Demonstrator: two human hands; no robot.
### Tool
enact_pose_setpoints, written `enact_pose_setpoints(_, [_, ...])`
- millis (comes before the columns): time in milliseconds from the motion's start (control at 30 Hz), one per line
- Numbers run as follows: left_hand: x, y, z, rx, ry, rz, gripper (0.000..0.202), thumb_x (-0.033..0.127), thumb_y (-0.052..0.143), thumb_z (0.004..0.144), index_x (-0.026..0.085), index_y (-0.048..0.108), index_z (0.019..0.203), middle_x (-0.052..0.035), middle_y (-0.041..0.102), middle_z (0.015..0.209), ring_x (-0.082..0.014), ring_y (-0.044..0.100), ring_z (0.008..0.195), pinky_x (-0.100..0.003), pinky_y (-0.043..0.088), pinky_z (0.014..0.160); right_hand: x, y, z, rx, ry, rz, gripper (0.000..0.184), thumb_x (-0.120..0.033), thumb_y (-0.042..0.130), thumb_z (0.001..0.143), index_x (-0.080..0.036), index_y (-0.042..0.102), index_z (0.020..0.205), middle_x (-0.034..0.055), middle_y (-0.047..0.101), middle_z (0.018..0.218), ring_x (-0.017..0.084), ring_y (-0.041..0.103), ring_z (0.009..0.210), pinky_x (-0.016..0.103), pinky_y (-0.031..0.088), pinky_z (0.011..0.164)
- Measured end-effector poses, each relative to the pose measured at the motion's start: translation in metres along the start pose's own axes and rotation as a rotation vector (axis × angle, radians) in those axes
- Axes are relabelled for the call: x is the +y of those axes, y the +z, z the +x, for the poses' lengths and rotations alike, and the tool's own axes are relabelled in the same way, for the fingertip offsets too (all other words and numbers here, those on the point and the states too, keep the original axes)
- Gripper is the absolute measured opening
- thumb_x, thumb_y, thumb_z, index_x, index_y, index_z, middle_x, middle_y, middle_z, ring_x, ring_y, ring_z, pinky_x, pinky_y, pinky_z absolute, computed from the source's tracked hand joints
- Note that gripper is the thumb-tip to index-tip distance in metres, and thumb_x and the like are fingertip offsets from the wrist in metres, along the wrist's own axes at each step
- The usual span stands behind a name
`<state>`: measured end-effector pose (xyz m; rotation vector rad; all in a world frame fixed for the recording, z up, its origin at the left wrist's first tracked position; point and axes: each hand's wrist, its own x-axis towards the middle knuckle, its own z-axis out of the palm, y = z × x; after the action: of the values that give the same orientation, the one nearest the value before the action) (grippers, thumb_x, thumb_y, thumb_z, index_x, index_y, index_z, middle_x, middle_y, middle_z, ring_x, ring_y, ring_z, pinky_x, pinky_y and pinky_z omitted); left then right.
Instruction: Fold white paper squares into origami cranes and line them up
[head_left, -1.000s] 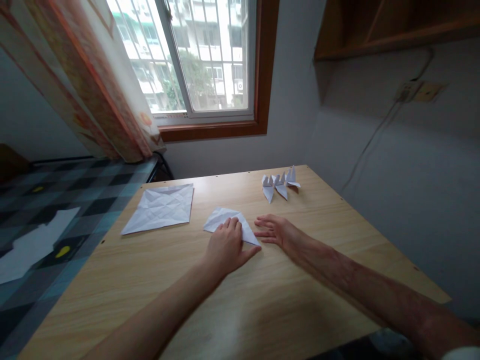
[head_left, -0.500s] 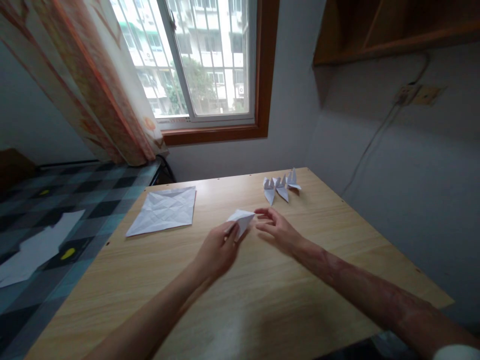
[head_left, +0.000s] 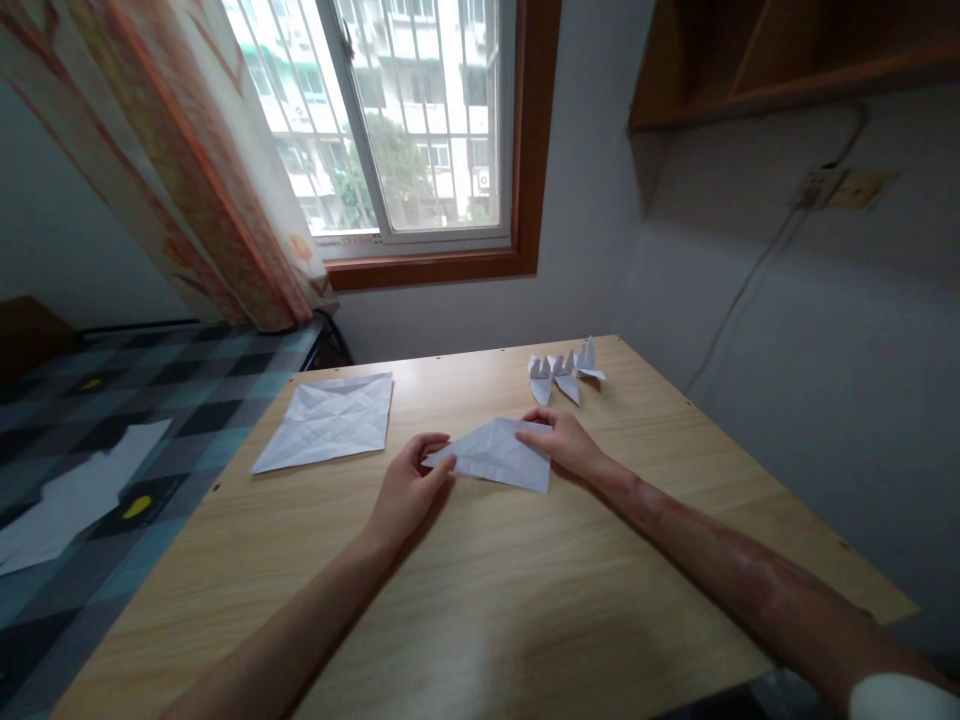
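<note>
A folded sheet of white paper (head_left: 499, 455) is held between my two hands above the middle of the table. My left hand (head_left: 409, 485) pinches its narrow left tip between thumb and fingers. At the paper's upper right corner, my right hand (head_left: 566, 438) is closed on it, thumb on the near face and fingers behind. Beyond the right hand stand three small folded white paper figures (head_left: 562, 375) in a row. A creased square sheet of paper (head_left: 326, 420) lies flat at the table's back left.
The light wooden table (head_left: 450, 600) fills the foreground. To its left is a bed with a checked cover (head_left: 217, 370), where loose white paper (head_left: 82, 490) lies. Behind are a barred window and a curtain (head_left: 172, 160); a wooden shelf (head_left: 720, 100) hangs at upper right.
The paper has turned and opened out wider between the hands. My right hand, open beside it before, now grips its right corner. My left hand has shifted left to its tip.
</note>
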<state>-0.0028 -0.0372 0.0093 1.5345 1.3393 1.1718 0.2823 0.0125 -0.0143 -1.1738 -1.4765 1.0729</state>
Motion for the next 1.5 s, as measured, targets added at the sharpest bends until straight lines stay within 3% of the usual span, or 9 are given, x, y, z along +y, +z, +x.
enact_pose_setpoints(100, [-0.003,-0.005,0.004,0.014,0.322,0.406,0.034,0.034,0.077,0.093,0.021,0.076,0.124,-0.0138,0.077,0.133,-0.0330,0.074,0.119,-0.051,0.062,0.102,0.003,-0.005,0.008,-0.041,-0.080,-0.204,0.023,-0.035,0.080,0.083,-0.018,0.083,0.097,0.0068,0.085,0.101,0.026,0.077,0.092,0.036,0.058,0.083])
enact_pose_setpoints(200, [0.001,-0.004,0.006,-0.242,0.606,0.632,0.037,0.026,0.068,0.101,0.027,0.073,0.137,-0.0114,0.071,0.151,-0.0324,0.067,0.137,-0.053,0.055,0.118,0.003,0.000,0.014,-0.024,-0.146,-0.307,0.018,-0.029,0.078,0.085,-0.019,0.084,0.099,0.0061,0.086,0.102,0.026,0.079,0.095,0.037,0.059,0.088])
enact_pose_setpoints(300, [0.002,0.000,0.008,-0.427,0.701,0.714,0.039,0.026,0.062,0.108,0.030,0.071,0.145,-0.0093,0.071,0.154,-0.0310,0.069,0.135,-0.052,0.057,0.116,0.002,0.009,0.019,0.040,-0.215,-0.362,0.013,-0.026,0.080,0.086,-0.020,0.084,0.097,0.0059,0.086,0.100,0.026,0.079,0.095,0.039,0.060,0.091])
enact_pose_setpoints(400, [-0.002,0.003,0.010,-0.398,0.697,0.748,0.033,0.027,0.061,0.109,0.027,0.074,0.140,-0.0095,0.075,0.147,-0.0317,0.072,0.128,-0.052,0.060,0.111,-0.001,0.014,0.017,-0.021,-0.386,-0.381,0.012,-0.025,0.077,0.093,-0.021,0.084,0.102,0.0083,0.086,0.111,0.027,0.079,0.107,0.042,0.061,0.101])
enact_pose_setpoints(567, [-0.006,0.001,0.011,-0.305,0.663,0.732,0.024,0.030,0.063,0.108,0.025,0.075,0.128,-0.0106,0.079,0.135,-0.0308,0.072,0.120,-0.049,0.062,0.104,-0.006,0.011,0.002,-0.363,-0.667,-0.617,0.043,-0.019,0.059,0.108,-0.024,0.072,0.149,0.0112,0.067,0.159,0.028,0.062,0.148,0.048,0.048,0.127])
enact_pose_setpoints(733, [-0.003,0.000,0.011,-0.276,0.655,0.730,0.020,0.028,0.064,0.106,0.023,0.074,0.122,-0.0105,0.079,0.131,-0.0302,0.072,0.117,-0.049,0.061,0.105,-0.009,0.005,-0.008,-0.528,-0.629,-0.752,0.065,-0.043,0.059,0.113,-0.027,0.042,0.174,0.0109,0.044,0.178,0.029,0.041,0.167,0.052,0.033,0.138])
enact_pose_setpoints(900, [-0.004,0.001,0.009,-0.248,0.607,0.773,0.024,0.029,0.061,0.107,0.022,0.073,0.126,-0.0116,0.077,0.137,-0.0320,0.071,0.120,-0.052,0.060,0.108,-0.010,0.007,-0.012,-0.562,-0.571,-0.763,0.084,-0.059,0.065,0.109,-0.032,0.028,0.179,0.0087,0.033,0.184,0.031,0.031,0.171,0.055,0.022,0.141])
enact_pose_setpoints(1133, [-0.003,0.002,0.010,-0.303,0.624,0.799,0.049,0.034,0.062,0.107,0.027,0.063,0.155,-0.0104,0.067,0.159,-0.0343,0.068,0.124,-0.056,0.056,0.112,-0.011,0.008,-0.014,-0.542,-0.593,-0.711,0.088,-0.056,0.070,0.106,-0.032,0.028,0.179,0.0105,0.034,0.183,0.033,0.035,0.169,0.056,0.026,0.140])
enact_pose_setpoints(1500, [-0.008,0.000,0.015,-0.390,0.527,0.830,0.054,0.046,0.059,0.109,0.017,0.062,0.155,-0.0171,0.051,0.174,-0.0365,0.045,0.163,-0.056,0.042,0.132,-0.015,0.007,-0.016,-0.572,-0.582,-0.717,0.087,-0.060,0.067,0.107,-0.025,0.031,0.178,0.0138,0.036,0.182,0.031,0.034,0.170,0.053,0.025,0.141])
